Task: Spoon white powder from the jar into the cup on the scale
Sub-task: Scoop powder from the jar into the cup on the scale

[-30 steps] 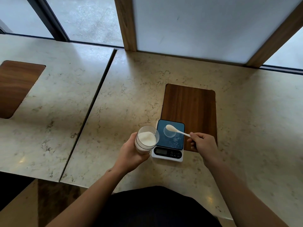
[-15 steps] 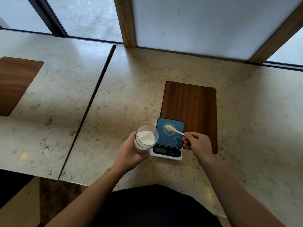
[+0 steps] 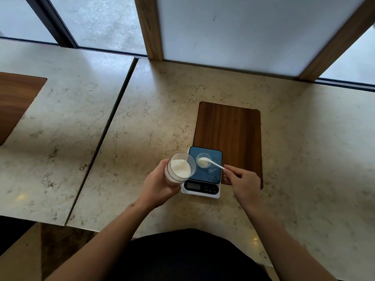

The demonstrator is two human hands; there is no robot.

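Marble counter (image 3: 142,128) — wood inlay (image 3: 229,128), window (image 3: 101,19)

Dim window daylight, wide-angle edge distortion

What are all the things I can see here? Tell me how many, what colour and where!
jar: 1, clear, holds white powder, in left hand beside the scale
cup: 1, clear, on the scale
spoon: 1, white, bowl over the cup
scale: 1, white with blue top, on the table
wooden panels: 2, brown, in the tabletops
tables: 2, beige marble, side by side
hands: 2, left hand holding jar, right hand holding spoon
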